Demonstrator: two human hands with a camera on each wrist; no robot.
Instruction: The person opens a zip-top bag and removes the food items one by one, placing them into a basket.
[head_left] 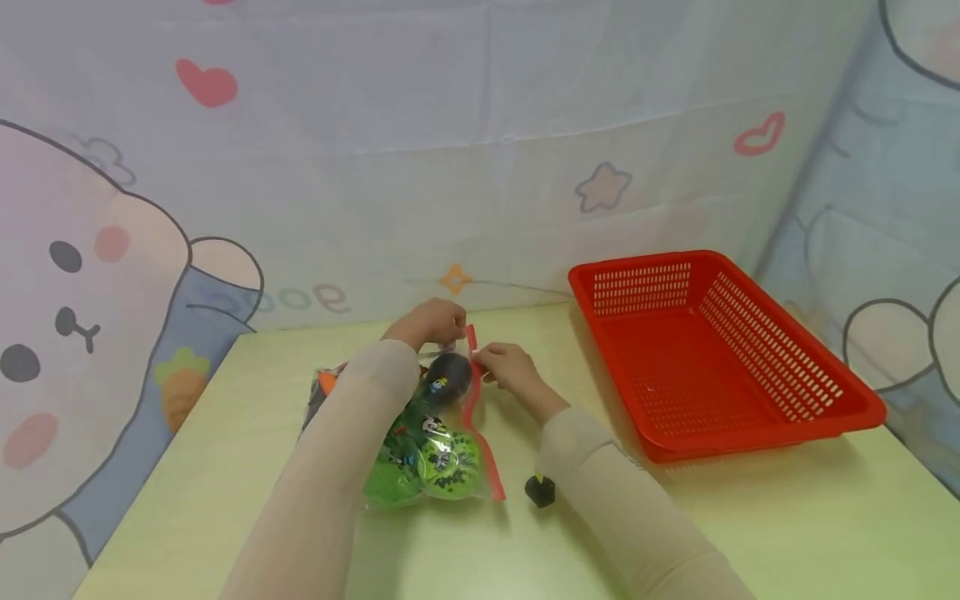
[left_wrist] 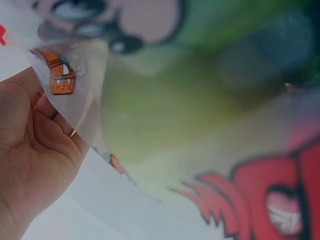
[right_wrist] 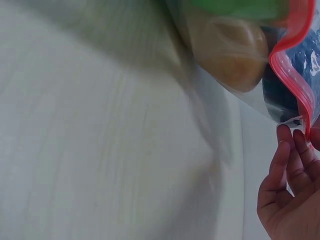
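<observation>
A clear zip bag (head_left: 390,467) with cartoon prints and a red zip strip (head_left: 491,462) lies on the table, its opening side toward the right. Through the plastic I see round green things, a dark round one and, in the right wrist view, a brown rounded one (right_wrist: 232,57); their kinds are unclear. My left hand (head_left: 433,323) holds the bag near the far end of the strip, its fingers curled partly behind the plastic in the left wrist view. With thumb and fingertips, my right hand (head_left: 513,375) pinches the red strip a little nearer to me.
A red plastic basket (head_left: 645,417) with slotted walls stands at the right of the table. A small black faceted thing with a yellow tip (head_left: 540,490) lies near my right forearm. Behind the pale table (head_left: 187,500) hangs a printed cloth (head_left: 420,167).
</observation>
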